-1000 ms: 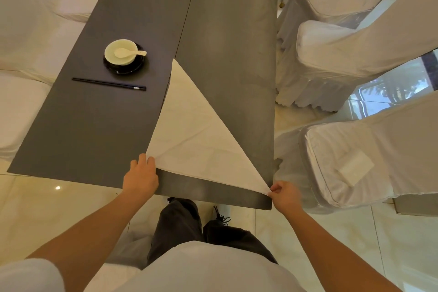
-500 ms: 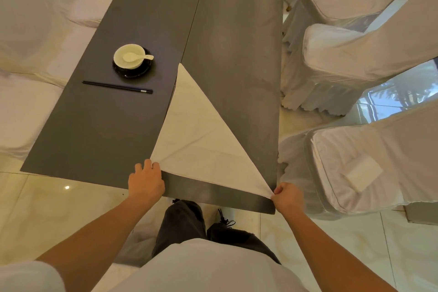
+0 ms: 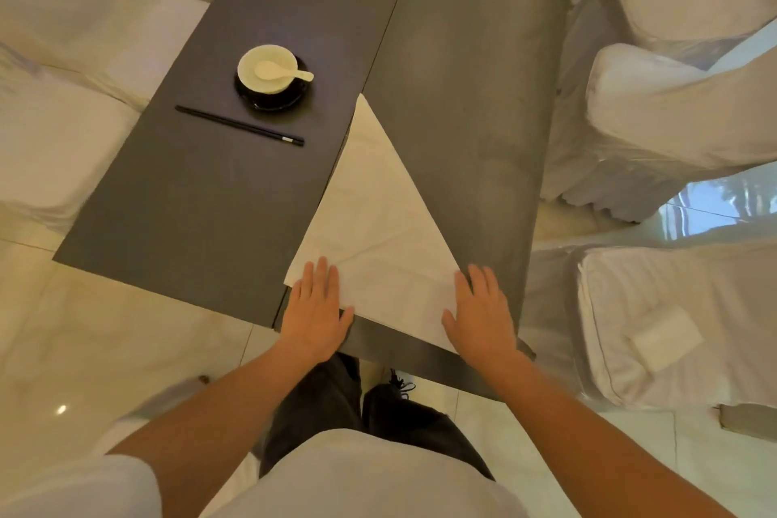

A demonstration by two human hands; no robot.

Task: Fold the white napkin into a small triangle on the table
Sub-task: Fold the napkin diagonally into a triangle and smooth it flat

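The white napkin [image 3: 378, 236] lies flat on the dark table [image 3: 202, 214] as a large triangle, its apex pointing away from me and its long base along the near edge. My left hand [image 3: 315, 307] rests palm down on the napkin's near left corner, fingers spread. My right hand [image 3: 479, 311] lies palm down on the near right corner, fingers spread too. Neither hand grips the cloth; both press on it.
A cream bowl with a spoon [image 3: 269, 69] sits on a black saucer at the far left of the table, with black chopsticks [image 3: 239, 125] just in front of it. White-covered chairs [image 3: 672, 130] stand close on the right, more on the left [image 3: 63, 55].
Both hands let go of the pinched near corners and now lie flat on the napkin. The napkin's right corner sits farther in from the table's edge.
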